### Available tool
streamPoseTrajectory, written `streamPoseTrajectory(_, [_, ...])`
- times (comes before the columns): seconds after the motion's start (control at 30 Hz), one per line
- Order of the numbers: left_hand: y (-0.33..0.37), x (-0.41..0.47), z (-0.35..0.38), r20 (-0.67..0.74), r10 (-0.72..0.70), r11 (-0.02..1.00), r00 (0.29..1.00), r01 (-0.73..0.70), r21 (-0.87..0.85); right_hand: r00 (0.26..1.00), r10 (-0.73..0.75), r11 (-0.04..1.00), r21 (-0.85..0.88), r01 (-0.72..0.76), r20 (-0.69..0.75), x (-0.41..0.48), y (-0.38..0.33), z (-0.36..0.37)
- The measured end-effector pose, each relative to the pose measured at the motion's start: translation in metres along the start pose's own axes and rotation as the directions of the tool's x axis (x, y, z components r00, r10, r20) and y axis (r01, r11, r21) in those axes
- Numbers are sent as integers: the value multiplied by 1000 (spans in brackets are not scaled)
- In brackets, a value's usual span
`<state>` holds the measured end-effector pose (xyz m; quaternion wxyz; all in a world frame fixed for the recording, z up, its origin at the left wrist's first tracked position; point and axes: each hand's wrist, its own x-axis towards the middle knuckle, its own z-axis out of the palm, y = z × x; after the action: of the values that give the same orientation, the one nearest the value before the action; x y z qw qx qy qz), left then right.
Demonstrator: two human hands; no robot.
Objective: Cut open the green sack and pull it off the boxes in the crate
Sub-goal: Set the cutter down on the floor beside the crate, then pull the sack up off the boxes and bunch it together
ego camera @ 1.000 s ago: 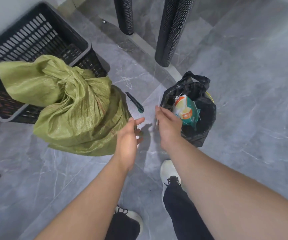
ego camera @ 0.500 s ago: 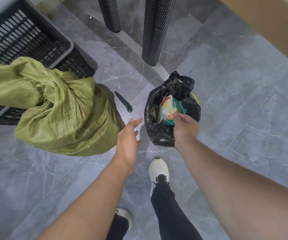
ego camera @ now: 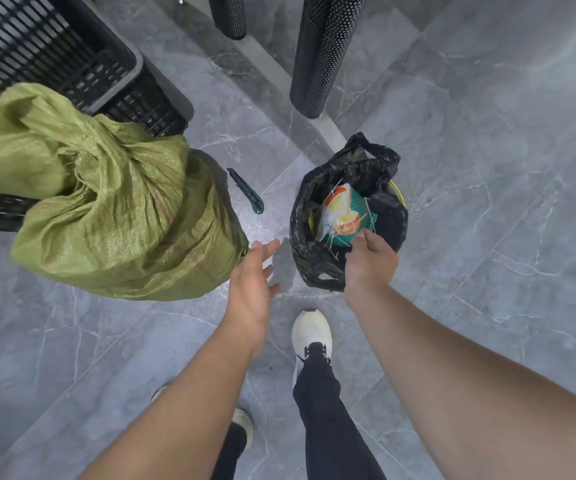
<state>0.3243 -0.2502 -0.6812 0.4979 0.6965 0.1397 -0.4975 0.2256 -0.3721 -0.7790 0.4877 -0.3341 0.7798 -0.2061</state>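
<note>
The left grip [ego camera: 250, 271], spread wide and empty, hovers just right of the green sack [ego camera: 116, 209] and nearer it than the right grip [ego camera: 369, 263], curled over the bin bag [ego camera: 309, 261] with its hold unclear; the crumpled, bulging sack slumps from the crate [ego camera: 117, 85] rim down to the floor [ego camera: 487, 209].

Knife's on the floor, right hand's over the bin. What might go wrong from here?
1. The utility knife lies loose on the floor between the green sack and the bin, near the white shoe; a step could kick it or land on it.
2. The sack drapes over the crate rim onto the floor; tugging it may drag the crate.
</note>
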Motion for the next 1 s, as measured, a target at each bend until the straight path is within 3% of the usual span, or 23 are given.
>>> streamPoseTrajectory(0.33, [28, 5, -27, -43, 11, 999, 999, -13, -51, 996, 0, 1000, -22, 2, 90, -43, -13, 32])
streamPoseTrajectory(0.73, [65, -18, -115, -325, -3, 966, 946, -81, -244, 847, -56, 955, -221, 200, 528, -144, -43, 109])
streamPoseTrajectory(0.87, [65, -8, -151, -410, 68, 975, 909, -148, -166, 781, -39, 904, -311, 293, 623, -164, -48, 128])
streamPoseTrajectory(1.0, [69, 11, -179, -489, 155, 987, 858, -159, 34, 734, -30, 806, -418, 419, 679, -172, -50, 143])
